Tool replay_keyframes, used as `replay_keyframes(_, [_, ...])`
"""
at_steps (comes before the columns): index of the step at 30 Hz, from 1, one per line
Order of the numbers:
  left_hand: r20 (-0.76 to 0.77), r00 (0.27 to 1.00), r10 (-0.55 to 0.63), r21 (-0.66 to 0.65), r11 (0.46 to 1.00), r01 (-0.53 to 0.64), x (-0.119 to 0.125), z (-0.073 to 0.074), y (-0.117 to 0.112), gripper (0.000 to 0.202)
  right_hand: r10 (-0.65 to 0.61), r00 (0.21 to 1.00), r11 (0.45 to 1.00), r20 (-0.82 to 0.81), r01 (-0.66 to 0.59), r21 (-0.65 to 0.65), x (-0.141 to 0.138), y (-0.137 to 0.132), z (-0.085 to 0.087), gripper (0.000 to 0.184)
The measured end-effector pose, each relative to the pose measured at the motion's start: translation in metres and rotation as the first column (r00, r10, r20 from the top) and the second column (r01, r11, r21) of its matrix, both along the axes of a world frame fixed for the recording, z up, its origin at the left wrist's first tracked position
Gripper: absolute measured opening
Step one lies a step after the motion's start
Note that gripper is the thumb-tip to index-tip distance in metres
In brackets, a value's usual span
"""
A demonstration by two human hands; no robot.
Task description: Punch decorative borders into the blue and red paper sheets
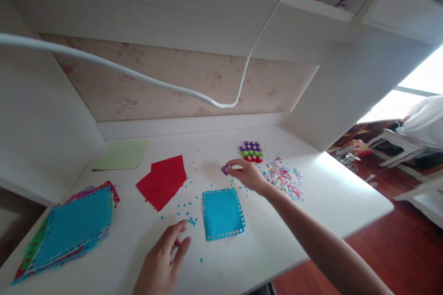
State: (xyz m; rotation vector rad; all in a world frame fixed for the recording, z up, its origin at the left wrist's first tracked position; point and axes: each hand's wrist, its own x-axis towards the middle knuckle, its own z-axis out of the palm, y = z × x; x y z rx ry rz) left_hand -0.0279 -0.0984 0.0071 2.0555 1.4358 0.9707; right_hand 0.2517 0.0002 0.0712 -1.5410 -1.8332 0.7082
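My right hand (246,175) reaches over the white desk (332,193) and pinches a small purple punch (224,169) between thumb and fingers, just above a blue foam sheet (222,214) with punched holes along its edges. My left hand (165,258) rests flat on the desk near the front edge, fingers spread, touching nothing but the surface, left of the blue sheet. Tiny blue punched dots (190,219) lie scattered between my hands.
A cluster of purple, green and red punches (252,151) stands at the back. Mixed confetti (284,178) lies to its right. Red sheets (163,180), a green sheet (122,155) and a stack of coloured sheets (71,228) lie left. A white cable (145,78) hangs overhead.
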Motion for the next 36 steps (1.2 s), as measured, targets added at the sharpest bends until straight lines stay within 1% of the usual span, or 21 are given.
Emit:
replay_keyframes(1, [-0.005, 1.000, -0.002, 0.011, 1.000, 0.002, -0.004, -0.004, -0.003, 0.029, -0.078, 0.996, 0.997, 0.043, 0.079, -0.004, 0.012, 0.018, 0.002, 0.025])
replay_keyframes(3, [-0.020, 1.000, 0.002, 0.048, 0.999, -0.001, -0.008, -0.011, -0.006, 0.026, -0.197, 0.974, 0.980, 0.114, 0.198, 0.001, 0.037, 0.056, 0.007, 0.031])
replay_keyframes(5, [-0.036, 0.999, 0.000, 0.100, 0.995, 0.004, -0.009, -0.017, -0.007, 0.024, -0.319, 0.928, 0.947, 0.195, 0.321, 0.019, 0.059, 0.092, 0.012, 0.033])
replay_keyframes(7, [-0.057, 0.998, -0.012, 0.159, 0.987, 0.020, -0.008, -0.021, -0.005, 0.023, -0.403, 0.872, 0.912, 0.277, 0.408, 0.044, 0.075, 0.121, 0.017, 0.032])
replay_keyframes(9, [-0.093, 0.995, -0.026, 0.217, 0.975, 0.045, -0.007, -0.025, -0.002, 0.022, -0.448, 0.819, 0.887, 0.359, 0.458, 0.061, 0.084, 0.142, 0.018, 0.030])
replay_keyframes(11, [-0.131, 0.991, -0.035, 0.250, 0.966, 0.067, -0.006, -0.027, -0.001, 0.022, -0.461, 0.773, 0.872, 0.437, 0.485, 0.062, 0.086, 0.155, 0.013, 0.026])
replay_keyframes(13, [-0.150, 0.988, -0.042, 0.251, 0.965, 0.079, -0.006, -0.028, 0.000, 0.022, -0.454, 0.733, 0.863, 0.506, 0.503, 0.047, 0.085, 0.162, 0.006, 0.022])
replay_keyframes(16, [-0.156, 0.987, -0.048, 0.239, 0.967, 0.085, -0.006, -0.028, 0.000, 0.022, -0.430, 0.688, 0.855, 0.585, 0.519, 0.018, 0.082, 0.166, -0.007, 0.026])
replay_keyframes(18, [-0.156, 0.987, -0.047, 0.234, 0.969, 0.083, -0.005, -0.026, 0.001, 0.021, -0.415, 0.671, 0.853, 0.614, 0.522, 0.006, 0.081, 0.166, -0.012, 0.031])
replay_keyframes(21, [-0.150, 0.988, -0.036, 0.212, 0.975, 0.068, -0.002, -0.023, 0.001, 0.021, -0.410, 0.667, 0.863, 0.622, 0.505, 0.026, 0.079, 0.166, -0.010, 0.030])
replay_keyframes(25, [-0.150, 0.988, -0.025, 0.139, 0.989, 0.046, 0.000, -0.014, -0.001, 0.022, -0.423, 0.708, 0.896, 0.566, 0.422, 0.141, 0.071, 0.159, 0.009, 0.037])
replay_keyframes(28, [-0.149, 0.988, -0.028, 0.068, 0.997, 0.038, 0.001, -0.007, -0.004, 0.023, -0.412, 0.767, 0.911, 0.491, 0.353, 0.212, 0.060, 0.137, 0.022, 0.036])
replay_keyframes(30, [-0.148, 0.989, -0.028, 0.042, 0.999, 0.035, 0.002, -0.004, -0.006, 0.024, -0.403, 0.800, 0.914, 0.444, 0.329, 0.237, 0.053, 0.110, 0.023, 0.034])
replay_keyframes(31, [-0.149, 0.988, -0.029, 0.039, 0.999, 0.035, 0.002, -0.003, -0.006, 0.024, -0.400, 0.814, 0.914, 0.421, 0.320, 0.250, 0.049, 0.093, 0.020, 0.036])
replay_keyframes(33, [-0.156, 0.987, -0.034, 0.043, 0.998, 0.041, 0.004, -0.001, -0.008, 0.025, -0.398, 0.840, 0.909, 0.370, 0.308, 0.280, 0.042, 0.055, 0.008, 0.043])
replay_keyframes(34, [-0.161, 0.986, -0.037, 0.046, 0.998, 0.045, 0.004, -0.001, -0.009, 0.025, -0.400, 0.877, 0.900, 0.268, 0.319, 0.298, 0.039, 0.036, -0.001, 0.046])
replay_keyframes(35, [-0.166, 0.985, -0.038, 0.051, 0.998, 0.047, 0.005, -0.001, -0.009, 0.025, -0.398, 0.904, 0.899, 0.158, 0.350, 0.265, 0.036, 0.017, -0.012, 0.050])
replay_keyframes(36, [-0.172, 0.984, -0.039, 0.055, 0.997, 0.049, 0.006, 0.000, -0.010, 0.024, -0.394, 0.918, 0.907, 0.051, 0.379, 0.185, 0.033, -0.001, -0.023, 0.053])
